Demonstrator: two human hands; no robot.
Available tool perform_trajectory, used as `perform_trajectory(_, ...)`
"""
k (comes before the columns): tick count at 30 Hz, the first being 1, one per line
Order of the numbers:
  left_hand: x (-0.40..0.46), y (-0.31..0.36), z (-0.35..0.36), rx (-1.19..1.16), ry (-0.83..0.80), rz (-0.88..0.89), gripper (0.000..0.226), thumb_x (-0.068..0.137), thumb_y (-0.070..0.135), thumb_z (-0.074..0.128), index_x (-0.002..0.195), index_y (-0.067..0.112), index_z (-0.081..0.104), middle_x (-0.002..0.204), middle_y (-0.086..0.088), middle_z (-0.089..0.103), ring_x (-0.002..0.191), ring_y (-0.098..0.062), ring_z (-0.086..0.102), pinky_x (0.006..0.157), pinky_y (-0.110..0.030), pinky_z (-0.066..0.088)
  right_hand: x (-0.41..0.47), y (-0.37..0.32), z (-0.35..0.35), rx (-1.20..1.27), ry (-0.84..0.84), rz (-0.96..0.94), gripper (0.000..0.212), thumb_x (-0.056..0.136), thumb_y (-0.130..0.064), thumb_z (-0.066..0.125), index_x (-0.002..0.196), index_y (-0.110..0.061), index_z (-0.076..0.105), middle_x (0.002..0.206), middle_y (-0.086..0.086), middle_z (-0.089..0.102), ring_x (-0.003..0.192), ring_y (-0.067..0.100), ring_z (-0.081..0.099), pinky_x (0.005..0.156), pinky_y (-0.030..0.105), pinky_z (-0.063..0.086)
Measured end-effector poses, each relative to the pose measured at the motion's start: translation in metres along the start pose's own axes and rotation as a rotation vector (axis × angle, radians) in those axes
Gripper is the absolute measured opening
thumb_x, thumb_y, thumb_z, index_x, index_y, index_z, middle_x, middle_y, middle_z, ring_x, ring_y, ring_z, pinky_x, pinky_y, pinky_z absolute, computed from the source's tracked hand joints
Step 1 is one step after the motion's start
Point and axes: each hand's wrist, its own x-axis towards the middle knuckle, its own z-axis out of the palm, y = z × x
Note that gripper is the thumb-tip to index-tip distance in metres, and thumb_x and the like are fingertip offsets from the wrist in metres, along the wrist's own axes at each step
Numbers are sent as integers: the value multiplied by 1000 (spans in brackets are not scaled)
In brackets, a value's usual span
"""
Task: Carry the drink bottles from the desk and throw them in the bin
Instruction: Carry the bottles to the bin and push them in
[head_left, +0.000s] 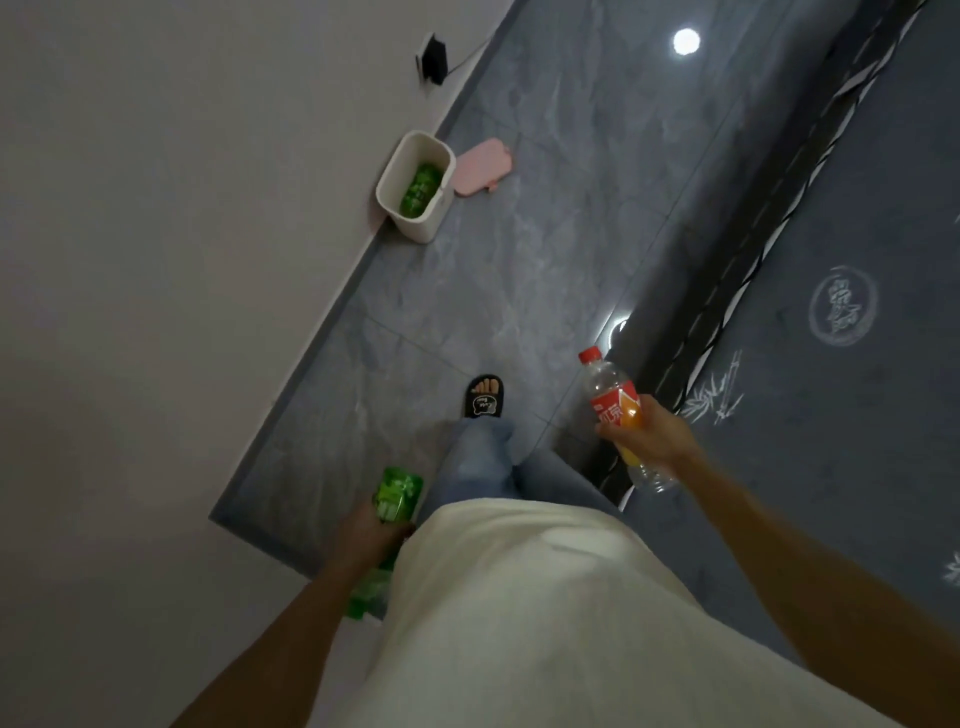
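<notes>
White bin (415, 218) holds a green bottle (420, 191); fingers grasp green bottle (396, 500) and red-capped bottle (615, 402)

Green bottle (393, 512) in my left hand (363, 540), gripped round the middle, held low by my hip. Clear bottle (613, 410) with red cap and red-orange label in my right hand (649, 434), cap tilted up and away. White bin (415, 189) open, on the floor against the wall; another green bottle (421, 191) lies inside.
</notes>
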Motion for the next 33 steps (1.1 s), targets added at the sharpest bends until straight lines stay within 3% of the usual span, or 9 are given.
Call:
perform_trajectory(3, 32, 66, -31, 15, 5, 58, 43, 72, 22, 83, 111, 13, 67, 102, -14, 72, 97, -32, 68, 89, -42, 55, 9, -7, -17, 21, 9, 63, 78, 78, -59, 72, 135, -14, 45, 114, 8, 61, 97, 24, 58, 83, 39, 49)
perform_trajectory(9, 76, 217, -74, 80, 53, 268, 67, 67, 43, 79, 124, 20, 52, 104, 1, 61, 91, -20, 58, 75, -30, 45, 26, 6, -52, 50, 20, 213, 78, 78, -51, 77, 138, -12, 46, 129, 18, 61, 112, 36, 61, 95, 46, 49)
perform_trajectory(12, 92, 284, -81, 103, 66, 346, 66, 67, 43, 78, 123, 22, 51, 105, 1, 62, 92, -20, 60, 76, -31, 47, 34, 16, -76, 137, 28, 262, 76, 78, -47, 78, 138, -13, 47, 129, 19, 61, 108, 34, 61, 91, 42, 46)
perform_trajectory(17, 114, 365, -80, 82, 95, 344, 65, 69, 43, 79, 123, 21, 50, 105, 0, 63, 91, -21, 60, 76, -33, 48, 70, 28, -141, 176, -18, 326, 72, 82, -43, 76, 142, -15, 46, 135, 19, 58, 123, 38, 57, 104, 48, 44)
perform_trajectory(22, 125, 394, -70, 26, 145, 226, 65, 70, 37, 84, 123, 18, 53, 110, -6, 67, 97, -28, 65, 78, -34, 48, 125, 7, -224, 29, -32, 312, 75, 83, -49, 72, 143, -15, 43, 137, 18, 57, 123, 37, 57, 103, 47, 43)
perform_trajectory(26, 115, 390, -61, -123, 142, 186, 43, 69, 35, 84, 102, 42, 58, 88, 6, 65, 84, -21, 65, 74, -30, 43, 180, -49, -278, -196, -60, 192, 77, 82, -57, 70, 140, -14, 44, 132, 15, 61, 118, 34, 60, 100, 43, 46)
perform_trajectory(28, 112, 381, -56, -151, 170, 106, 37, 70, 41, 82, 99, 35, 62, 88, 3, 64, 86, -22, 65, 76, -29, 41, 206, -88, -295, -281, -63, 100, 75, 81, -58, 69, 136, -14, 45, 124, 12, 65, 102, 28, 63, 89, 38, 48)
perform_trajectory(30, 114, 368, -51, -219, 144, 7, 50, 70, 36, 85, 110, 20, 60, 102, -5, 66, 95, -26, 65, 79, -32, 45, 229, -132, -306, -344, -56, 22, 73, 80, -58, 70, 132, -12, 48, 118, 13, 66, 88, 22, 56, 81, 32, 44)
perform_trajectory(33, 115, 353, -45, -320, 118, -126, 71, 73, 32, 87, 129, 12, 48, 116, -12, 63, 93, -23, 59, 76, -32, 45, 263, -199, -311, -437, -95, -90, 80, 80, -61, 68, 138, -12, 44, 123, 14, 63, 102, 29, 63, 89, 38, 47)
